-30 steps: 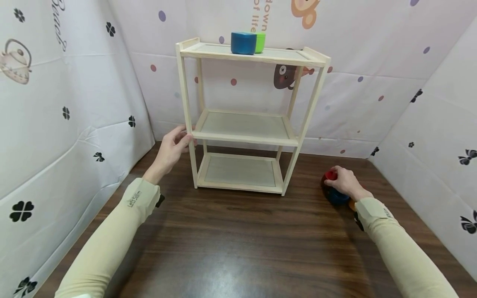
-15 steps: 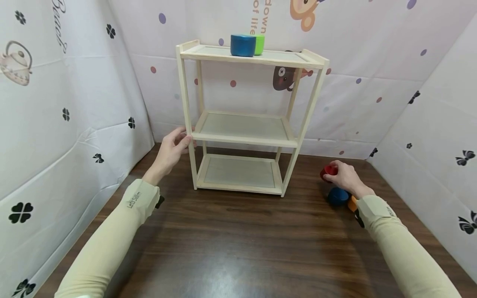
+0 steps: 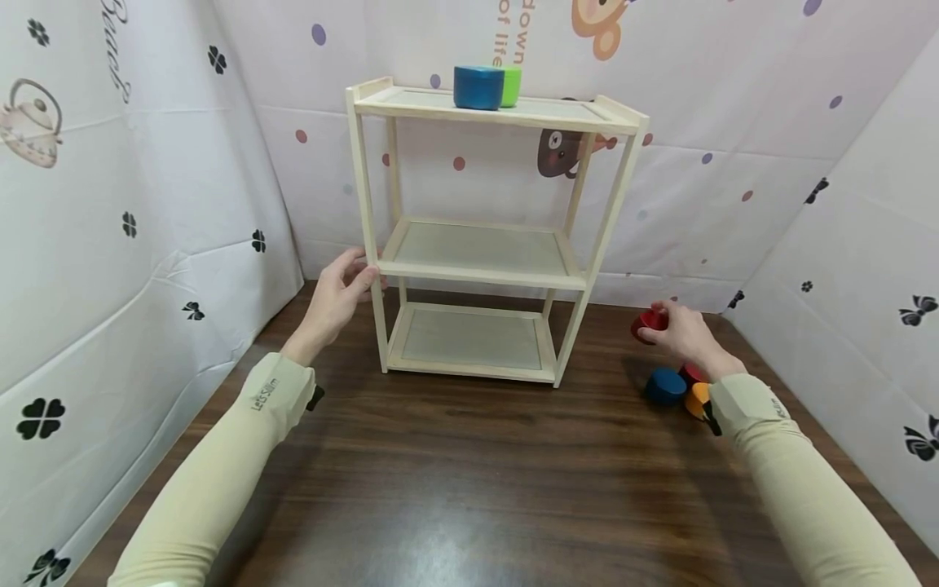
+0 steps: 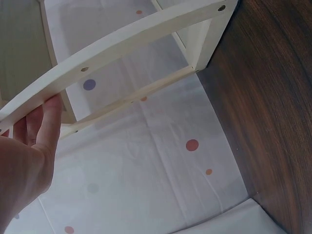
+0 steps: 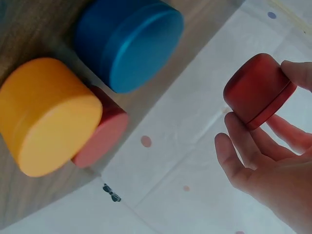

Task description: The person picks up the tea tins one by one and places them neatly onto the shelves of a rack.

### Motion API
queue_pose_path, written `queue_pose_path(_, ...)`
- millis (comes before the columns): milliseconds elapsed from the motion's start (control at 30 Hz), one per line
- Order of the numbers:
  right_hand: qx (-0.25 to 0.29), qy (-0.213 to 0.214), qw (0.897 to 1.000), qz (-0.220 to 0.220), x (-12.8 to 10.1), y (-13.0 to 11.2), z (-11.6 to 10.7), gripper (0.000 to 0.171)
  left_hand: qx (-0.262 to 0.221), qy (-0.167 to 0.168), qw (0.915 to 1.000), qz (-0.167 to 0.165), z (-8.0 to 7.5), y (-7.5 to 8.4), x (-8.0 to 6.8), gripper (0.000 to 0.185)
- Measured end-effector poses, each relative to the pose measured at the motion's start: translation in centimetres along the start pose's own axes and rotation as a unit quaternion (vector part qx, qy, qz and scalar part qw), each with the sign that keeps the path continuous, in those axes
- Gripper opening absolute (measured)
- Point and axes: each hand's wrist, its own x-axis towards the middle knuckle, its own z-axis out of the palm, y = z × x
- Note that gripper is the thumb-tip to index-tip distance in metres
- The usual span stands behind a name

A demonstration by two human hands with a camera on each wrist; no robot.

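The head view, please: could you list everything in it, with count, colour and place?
shelf unit: one, pale wood, three tiers, at the back of the table.
blue tin: one, top tier.
green tin: one, top tier, behind the blue tin.
red tin: one, held above the table, right of the shelf unit.
tins on the table: three, blue, red, orange, clustered at the right.
table: one, dark wood.
backdrop: white printed sheets on three sides.
left hand: holds the shelf unit's front left post.
right hand: grips the red tin.
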Motion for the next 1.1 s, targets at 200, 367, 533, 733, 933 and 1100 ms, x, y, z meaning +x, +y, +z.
queue_pose_path(200, 0.005, 0.001, 1.0, 0.002, 0.2, -0.6, -1.2, 0.063, 0.0, 0.003, 1.0, 0.001, 0.0, -0.1, 0.0, 0.041)
queue_pose_path(367, 0.009, 0.012, 1.0, 0.004, 0.3, -1.1, -1.9, 0.061, -0.002, 0.0, 1.0, 0.001, 0.0, 0.1, 0.0, 0.042)
queue_pose_path(533, 0.016, 0.014, 1.0, 0.003, 0.4, -1.5, -2.5, 0.062, -0.003, 0.002, 1.0, -0.004, 0.1, 0.1, 0.0, 0.042)
queue_pose_path(733, 0.021, 0.017, 1.0, 0.004, 0.5, -2.1, -3.3, 0.064, 0.002, 0.001, 1.0, -0.005, 0.0, 0.0, 0.0, 0.041)
queue_pose_path(933, 0.018, 0.027, 0.999, -0.003, 0.7, -2.4, -4.1, 0.064, 0.01, -0.003, 0.9999, -0.002, -0.1, 0.1, 0.0, 0.041)
queue_pose_path(1100, 0.022, 0.027, 0.999, -0.008, 0.9, -2.7, -4.6, 0.064, 0.007, -0.004, 1.0, -0.003, -0.1, 0.3, 0.0, 0.041)
